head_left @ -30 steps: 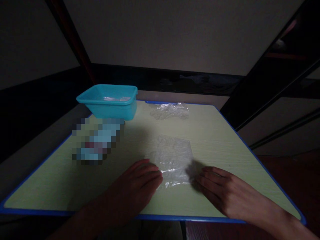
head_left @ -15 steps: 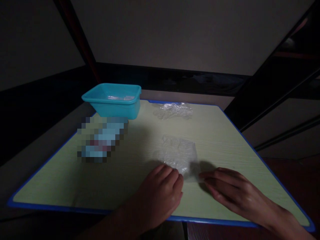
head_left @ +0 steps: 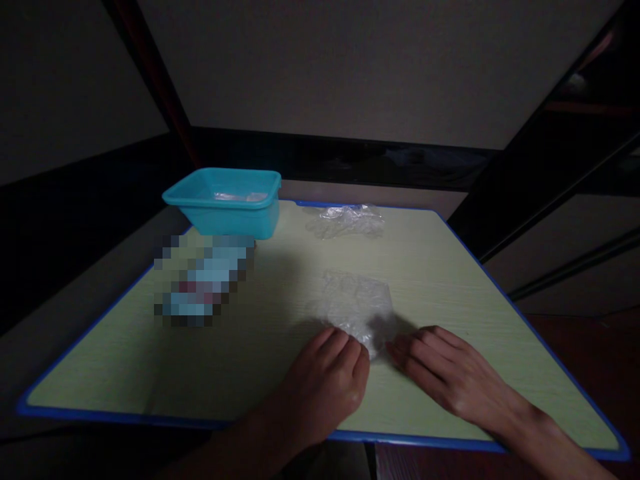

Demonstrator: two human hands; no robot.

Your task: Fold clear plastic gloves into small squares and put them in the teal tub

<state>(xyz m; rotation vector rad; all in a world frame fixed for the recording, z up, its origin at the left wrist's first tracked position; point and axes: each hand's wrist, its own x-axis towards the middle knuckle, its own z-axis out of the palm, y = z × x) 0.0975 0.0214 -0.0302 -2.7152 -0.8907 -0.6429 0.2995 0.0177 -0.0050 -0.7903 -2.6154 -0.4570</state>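
A thin, clear plastic bag (head_left: 356, 303) lies wrinkled on the light table near its front. At the bag's near left edge, my left hand (head_left: 333, 377) is closed with its fingers curled down, pinching the plastic; the fingertips are hidden beneath the knuckles. My right hand (head_left: 443, 367) reaches in from the right, fingers bent together, and grips the near right corner of the bag. Its shadow falls across the plastic. Behind it, a second crumpled clear plastic bag (head_left: 347, 222) rests by the table's far edge, apart from both hands.
A turquoise plastic basin (head_left: 227, 217) stands at the table's back left, with some clear plastic inside. In front of it lies a blurred-out light blue item (head_left: 207, 277). The table (head_left: 440, 267) has a blue rim, and a wall rises behind it.
My right hand has moved left and slightly toward the bag's middle, bringing the near right corner in. My left hand has barely shifted. The basin and far bag stay put.
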